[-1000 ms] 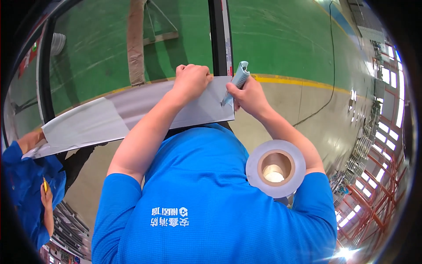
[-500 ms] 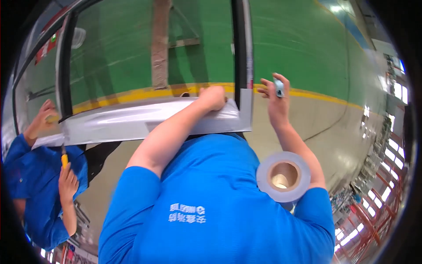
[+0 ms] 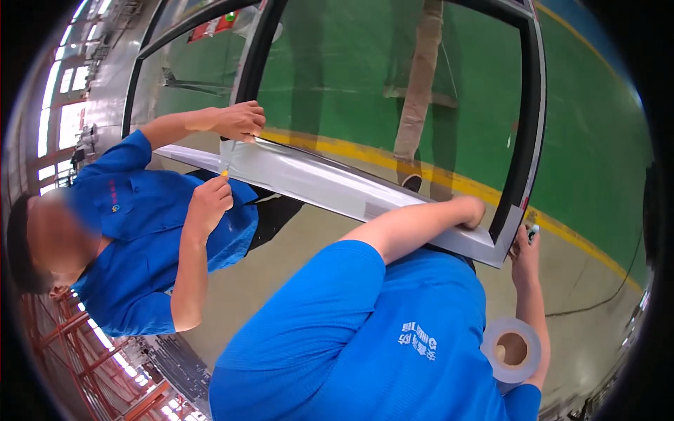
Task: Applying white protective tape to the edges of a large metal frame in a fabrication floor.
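A glazed frame [image 3: 533,126] with dark inner edges stands in front of me. Silvery film [image 3: 302,168] covers its near rail, with a loose clear edge toward the right. My left hand [image 3: 472,210] rests closed on this rail near the right corner; its fingers are mostly hidden. Beside the corner's outer side, my right hand [image 3: 523,256] is closed round a small light-blue tool [image 3: 533,230], its kind unclear. A roll of tape [image 3: 511,351] hangs round my right forearm.
At the left, a person in blue [image 3: 154,210] bends to the rail's other end, one hand holding a tool with a yellow handle [image 3: 225,174]. Beyond the glass are a brown wrapped post [image 3: 419,91], a yellow floor line [image 3: 351,154] and green floor.
The view has swung left, so the frame sits further right and the co-worker shows more fully. My right hand has come in from the side to the frame's corner. My left hand stays at the rail.
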`<state>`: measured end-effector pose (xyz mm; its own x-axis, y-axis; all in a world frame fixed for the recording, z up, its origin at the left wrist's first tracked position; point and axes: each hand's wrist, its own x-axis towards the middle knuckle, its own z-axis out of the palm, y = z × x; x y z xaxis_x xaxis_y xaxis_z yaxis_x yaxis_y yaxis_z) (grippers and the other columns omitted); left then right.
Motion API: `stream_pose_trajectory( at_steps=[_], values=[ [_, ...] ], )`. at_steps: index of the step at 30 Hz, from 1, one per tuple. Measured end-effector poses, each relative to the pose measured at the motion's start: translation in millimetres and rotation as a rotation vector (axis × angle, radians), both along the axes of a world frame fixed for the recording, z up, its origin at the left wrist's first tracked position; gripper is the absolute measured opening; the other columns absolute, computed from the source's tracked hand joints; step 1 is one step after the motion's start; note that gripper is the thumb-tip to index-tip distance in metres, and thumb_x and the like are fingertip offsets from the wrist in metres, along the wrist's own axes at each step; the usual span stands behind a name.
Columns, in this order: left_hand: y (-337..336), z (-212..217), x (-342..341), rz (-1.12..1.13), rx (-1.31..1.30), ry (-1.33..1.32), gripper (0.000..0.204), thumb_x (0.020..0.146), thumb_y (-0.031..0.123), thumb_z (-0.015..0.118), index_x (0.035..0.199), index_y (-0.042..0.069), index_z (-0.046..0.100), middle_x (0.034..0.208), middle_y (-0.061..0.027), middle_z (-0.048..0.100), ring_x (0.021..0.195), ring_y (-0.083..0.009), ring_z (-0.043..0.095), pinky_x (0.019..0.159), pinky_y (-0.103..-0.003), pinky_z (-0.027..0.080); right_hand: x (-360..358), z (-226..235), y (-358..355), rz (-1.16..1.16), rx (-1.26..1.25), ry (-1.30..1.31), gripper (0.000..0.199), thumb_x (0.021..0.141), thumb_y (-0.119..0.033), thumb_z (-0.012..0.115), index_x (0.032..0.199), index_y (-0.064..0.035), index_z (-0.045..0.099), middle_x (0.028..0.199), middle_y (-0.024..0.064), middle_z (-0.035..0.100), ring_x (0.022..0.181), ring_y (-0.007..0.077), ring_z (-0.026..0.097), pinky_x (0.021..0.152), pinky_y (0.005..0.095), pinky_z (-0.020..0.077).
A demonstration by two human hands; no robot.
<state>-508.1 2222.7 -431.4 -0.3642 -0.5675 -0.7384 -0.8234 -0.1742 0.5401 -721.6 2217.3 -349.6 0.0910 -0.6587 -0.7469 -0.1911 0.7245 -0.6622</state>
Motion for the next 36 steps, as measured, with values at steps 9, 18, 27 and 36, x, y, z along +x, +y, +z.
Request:
stream_pose_trajectory(
  at_steps=[9,18,27,36],
  values=[
    [17,22,11,0.195,-0.198,-0.027,0.029,0.066,0.007,0.067,0.093,0.008,0.076,0.105,-0.0152,0.071,0.102,-0.0327,0.067,0.082,-0.045,0.054,14,-7,29,-0.061,0.041,-0.247,0.035,0.096,-0.032,0.064,0.117,-0.0127,0.042,0.11,0.0029,0.055,0.103,0.018,0.055,0.091,0.0373,0.0476],
    [54,22,10,0.226,-0.229,-0.033,0.028,0.072,0.007,0.065,0.098,0.008,0.074,0.108,-0.0148,0.07,0.105,-0.0313,0.066,0.087,-0.045,0.053,8,-24,65,-0.056,0.023,-0.298,0.038,0.097,-0.032,0.061,0.122,-0.0105,0.044,0.115,0.0067,0.06,0.106,0.0216,0.06,0.095,0.0398,0.049],
    [64,-2,2,0.106,-0.28,0.067,0.024,0.071,0.015,0.063,0.088,0.001,0.073,0.099,-0.0226,0.069,0.095,-0.0367,0.067,0.082,-0.047,0.053,13,-1,78,-0.045,0.003,-0.222,0.035,0.095,-0.029,0.064,0.118,-0.0093,0.046,0.107,0.0057,0.059,0.095,0.0165,0.06,0.084,0.0346,0.0517],
    [68,1,35,0.154,0.12,0.102,0.041,0.083,0.036,0.073,0.107,0.002,0.072,0.105,-0.0185,0.069,0.097,-0.0319,0.065,0.085,-0.043,0.051,47,9,94,-0.136,0.061,-0.139,0.078,0.086,-0.042,0.073,0.138,-0.0049,0.029,0.119,0.0125,0.051,0.105,0.0219,0.055,0.091,0.0379,0.0475]
  ],
)
